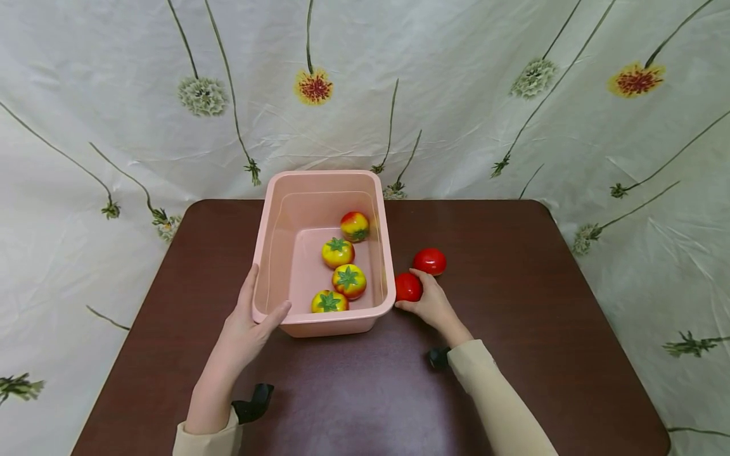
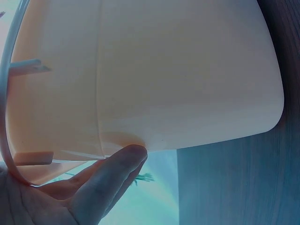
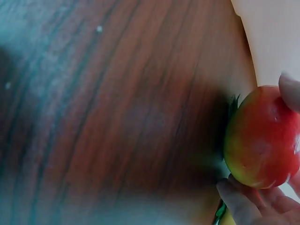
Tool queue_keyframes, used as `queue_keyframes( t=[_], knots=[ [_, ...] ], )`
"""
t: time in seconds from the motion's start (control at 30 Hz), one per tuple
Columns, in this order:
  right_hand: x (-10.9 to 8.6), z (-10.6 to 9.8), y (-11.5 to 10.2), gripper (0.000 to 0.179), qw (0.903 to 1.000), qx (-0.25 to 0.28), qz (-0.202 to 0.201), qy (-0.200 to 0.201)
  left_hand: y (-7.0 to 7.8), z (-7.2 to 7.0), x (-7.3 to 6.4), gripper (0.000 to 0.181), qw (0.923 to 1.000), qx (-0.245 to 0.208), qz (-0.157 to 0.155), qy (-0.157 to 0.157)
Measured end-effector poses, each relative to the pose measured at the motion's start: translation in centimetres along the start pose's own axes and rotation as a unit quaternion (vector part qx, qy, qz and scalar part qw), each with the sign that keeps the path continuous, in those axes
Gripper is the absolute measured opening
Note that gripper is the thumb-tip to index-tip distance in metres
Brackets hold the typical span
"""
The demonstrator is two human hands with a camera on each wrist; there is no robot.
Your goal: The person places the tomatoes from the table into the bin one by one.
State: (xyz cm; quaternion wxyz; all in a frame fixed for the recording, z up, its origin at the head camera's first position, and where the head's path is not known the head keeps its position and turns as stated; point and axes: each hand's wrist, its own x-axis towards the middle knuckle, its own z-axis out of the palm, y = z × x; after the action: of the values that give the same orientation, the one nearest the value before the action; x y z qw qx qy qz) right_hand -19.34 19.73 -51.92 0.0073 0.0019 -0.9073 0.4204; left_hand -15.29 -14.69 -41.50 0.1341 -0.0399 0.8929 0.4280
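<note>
A pink plastic bin stands on the table with several red-and-yellow tomatoes in it, their green leafy tops showing. At its near left corner, my left hand grips the rim, thumb over the near edge and fingers along the outer side. Just right of the bin, my right hand holds a red tomato between thumb and fingers. In the right wrist view this tomato has its green top turned toward the tabletop. Another red tomato lies right behind the fingers.
The dark brown table has rounded far corners. Behind and around it hangs a pale cloth printed with flowers. The far end of the bin reaches the table's back edge in the head view.
</note>
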Motion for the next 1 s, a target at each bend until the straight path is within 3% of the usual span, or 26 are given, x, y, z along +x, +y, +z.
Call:
queue_keyframes(
  t=[0.23, 1.0],
  knots=[
    [0.4, 0.2, -0.3, 0.078, 0.9996, -0.006, 0.023, -0.015, 0.1, 0.0, -0.1, 0.096, 0.9999, 0.005, 0.009, 0.005],
    [0.5, -1.2, -1.7, 0.079, 0.9995, -0.004, 0.030, -0.007, 0.0, -0.1, 0.0, 0.098, 1.0000, 0.006, 0.008, 0.001]
  ],
)
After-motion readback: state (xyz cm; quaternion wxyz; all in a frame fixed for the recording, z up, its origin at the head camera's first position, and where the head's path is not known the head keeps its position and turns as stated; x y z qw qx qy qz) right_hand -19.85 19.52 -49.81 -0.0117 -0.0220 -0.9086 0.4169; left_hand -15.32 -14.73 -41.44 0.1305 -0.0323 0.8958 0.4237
